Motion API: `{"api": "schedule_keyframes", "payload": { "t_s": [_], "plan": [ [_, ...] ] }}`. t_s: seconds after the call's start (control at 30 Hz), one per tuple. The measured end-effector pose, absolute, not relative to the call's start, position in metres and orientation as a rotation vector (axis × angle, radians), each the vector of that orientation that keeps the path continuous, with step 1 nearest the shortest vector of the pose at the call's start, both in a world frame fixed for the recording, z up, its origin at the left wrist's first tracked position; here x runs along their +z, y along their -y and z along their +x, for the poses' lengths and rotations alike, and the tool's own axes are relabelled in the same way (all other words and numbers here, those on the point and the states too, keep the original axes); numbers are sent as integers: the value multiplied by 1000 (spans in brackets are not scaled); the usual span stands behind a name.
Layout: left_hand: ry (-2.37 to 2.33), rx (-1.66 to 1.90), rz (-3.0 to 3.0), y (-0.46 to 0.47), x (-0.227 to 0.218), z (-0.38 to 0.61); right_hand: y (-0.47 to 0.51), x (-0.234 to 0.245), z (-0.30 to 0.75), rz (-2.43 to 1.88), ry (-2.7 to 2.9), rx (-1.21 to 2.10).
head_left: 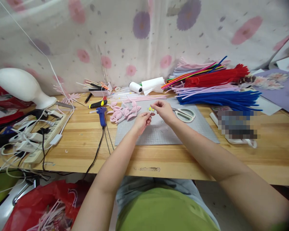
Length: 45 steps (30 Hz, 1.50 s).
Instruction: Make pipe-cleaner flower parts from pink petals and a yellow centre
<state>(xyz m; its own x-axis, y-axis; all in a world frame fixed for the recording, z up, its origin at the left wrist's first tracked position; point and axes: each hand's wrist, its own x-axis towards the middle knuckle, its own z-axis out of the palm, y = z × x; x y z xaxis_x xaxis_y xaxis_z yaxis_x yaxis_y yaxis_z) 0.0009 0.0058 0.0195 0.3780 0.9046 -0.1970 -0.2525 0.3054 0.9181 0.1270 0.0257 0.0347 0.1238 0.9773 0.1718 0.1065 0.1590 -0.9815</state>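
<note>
Over the grey cutting mat (159, 138), my left hand (144, 122) and my right hand (163, 110) meet with fingers pinched. A small yellow piece (151, 109) shows between the fingertips, with a pale bit below it. It is too small for me to tell its kind, or which hand bears it. Pink fuzzy leaf-like pieces (125, 112) lie left of my left hand, on the mat's upper left corner. Scissors with pale handles (186, 115) rest on the mat, just right of my right hand.
A blue glue gun (101, 116) and a yellow-black cutter (98, 104) lie left of the mat. Blue (219, 98) and red pipe cleaners (214, 77) are heaped behind right. A power strip (47, 138) with tangled cables and a white foam head (21, 85) occupy the left.
</note>
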Motion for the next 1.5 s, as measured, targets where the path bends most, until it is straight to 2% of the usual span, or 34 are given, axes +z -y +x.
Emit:
{"api": "schedule_keyframes", "payload": {
  "t_s": [0.2, 0.4, 0.8, 0.87, 1.03, 1.13, 1.4, 1.5],
  "plan": [
    [-1130, 1040, 1138, -20, 23, -4, -26, 41, 133, -1208, 1306, 1030],
    [-988, 871, 1215, -17, 34, 4, -28, 43, 140, -1197, 1343, 1056],
    [-1140, 949, 1228, -20, 20, 5, -29, 36, 156, -1276, 1454, 1039],
    [-1192, 959, 1244, -20, 18, 0, -28, 33, 178, -1439, 1545, 895],
    [-1261, 969, 1183, -19, 19, -13, -20, 18, 243, -2170, 1884, 136],
    [-1260, 991, 1163, -20, 20, -18, -14, 12, 259, -2306, 2040, 22],
    [-1312, 1027, 1181, -21, 16, -26, -18, 24, 244, -2437, 2191, 198],
    [-1317, 1029, 1200, -23, 14, -29, -20, 35, 246, -2431, 2126, 432]
  ]
}}
